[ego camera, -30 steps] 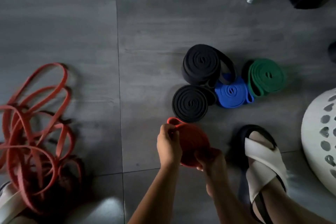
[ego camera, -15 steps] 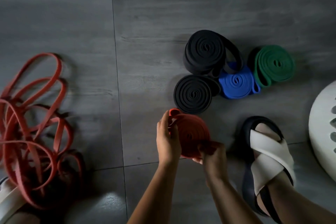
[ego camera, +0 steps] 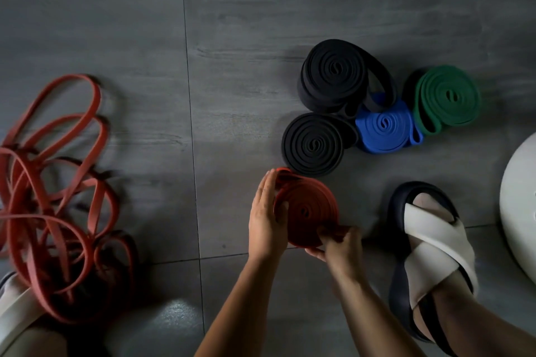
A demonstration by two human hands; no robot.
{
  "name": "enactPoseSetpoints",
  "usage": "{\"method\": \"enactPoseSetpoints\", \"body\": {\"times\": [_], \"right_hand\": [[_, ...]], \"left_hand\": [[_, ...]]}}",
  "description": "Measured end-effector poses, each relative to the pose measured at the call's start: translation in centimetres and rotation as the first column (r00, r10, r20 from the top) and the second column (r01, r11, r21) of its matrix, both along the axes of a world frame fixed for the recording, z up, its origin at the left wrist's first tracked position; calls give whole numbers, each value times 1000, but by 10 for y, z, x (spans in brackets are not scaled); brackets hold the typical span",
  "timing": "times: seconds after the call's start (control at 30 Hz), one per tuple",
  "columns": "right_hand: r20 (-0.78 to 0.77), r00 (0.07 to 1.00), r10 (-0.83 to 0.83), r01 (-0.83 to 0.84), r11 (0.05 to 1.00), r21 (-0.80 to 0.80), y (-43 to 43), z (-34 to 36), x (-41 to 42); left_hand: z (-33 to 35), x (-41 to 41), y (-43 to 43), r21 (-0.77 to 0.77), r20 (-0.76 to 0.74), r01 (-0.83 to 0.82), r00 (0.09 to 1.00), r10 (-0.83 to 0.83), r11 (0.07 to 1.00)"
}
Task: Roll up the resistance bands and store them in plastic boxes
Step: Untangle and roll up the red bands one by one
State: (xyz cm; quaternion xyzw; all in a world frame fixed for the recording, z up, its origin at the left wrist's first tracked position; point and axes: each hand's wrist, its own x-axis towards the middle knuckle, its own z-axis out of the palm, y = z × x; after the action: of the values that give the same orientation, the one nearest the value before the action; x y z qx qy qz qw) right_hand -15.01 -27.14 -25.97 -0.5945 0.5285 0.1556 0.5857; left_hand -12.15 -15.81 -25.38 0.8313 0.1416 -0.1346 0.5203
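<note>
Grey floor tiles [ego camera: 116, 23] carry everything. Just above them the red band roll [ego camera: 307, 211] is held between two hands. The left hand [ego camera: 265, 220] lies flat-fingered against its left rim, thumb on the coil's face, a released grip that only presses. The right hand [ego camera: 340, 243] has its grip clenched on the roll's lower edge. Just beyond the red band roll sits a small black roll [ego camera: 313, 145]; further beyond and right are a large black roll [ego camera: 333, 72], a blue roll [ego camera: 384, 124] and a green roll [ego camera: 448, 95] (all on the floor, clustered). Far left of it sprawls a tangle of loose red bands [ego camera: 49, 191]. Right of it stands a foot in a white-strapped sandal [ego camera: 432, 249].
</note>
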Motion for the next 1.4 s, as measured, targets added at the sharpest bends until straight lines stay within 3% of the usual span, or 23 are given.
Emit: {"method": "enactPoseSetpoints", "body": {"times": [0.1,0.2,0.27,0.4,0.47,0.57,0.73,0.83,0.97,1.07,1.13,1.17,1.3,1.4], "right_hand": [[-3,999,54,-54,997,-53,-4,-5,-2],[-76,943,323,-331,896,-296,-8,-5,-3],[-94,920,381,-380,804,-457,-8,3,0],[149,879,452,-266,727,-633,7,25,13],[287,818,499,-237,747,-622,23,30,20],[398,724,564,-254,754,-606,53,35,27],[425,614,665,-464,740,-487,103,37,18],[385,592,708,-593,706,-387,114,39,9],[354,507,786,-708,614,-350,120,65,11],[419,357,835,-813,499,-299,133,111,19],[478,278,833,-879,421,-223,142,149,27],[492,208,845,-903,359,-235,145,169,32],[506,-90,858,-816,228,-531,146,247,48],[460,-200,865,-767,154,-623,144,315,58]], "left_hand": [[4,-3,2,-97,-44,-121,992,117,988],[7,-4,18,-88,-62,-341,940,337,936],[7,-8,45,64,8,-445,895,446,893],[13,-24,117,484,118,-513,841,528,709],[20,-31,151,605,24,-497,792,610,622],[18,-44,184,722,-199,-265,804,560,638],[14,-64,200,761,-207,-97,901,380,642],[25,-72,204,728,-204,-77,924,322,681],[73,-59,193,532,-118,-185,950,289,826],[131,-35,175,357,-95,70,995,-38,932],[175,-23,169,349,-31,240,969,-245,906],[195,-21,169,347,19,247,963,-270,905],[275,-28,179,57,161,131,977,-139,990],[333,-37,185,-155,229,94,972,-57,983]]}}
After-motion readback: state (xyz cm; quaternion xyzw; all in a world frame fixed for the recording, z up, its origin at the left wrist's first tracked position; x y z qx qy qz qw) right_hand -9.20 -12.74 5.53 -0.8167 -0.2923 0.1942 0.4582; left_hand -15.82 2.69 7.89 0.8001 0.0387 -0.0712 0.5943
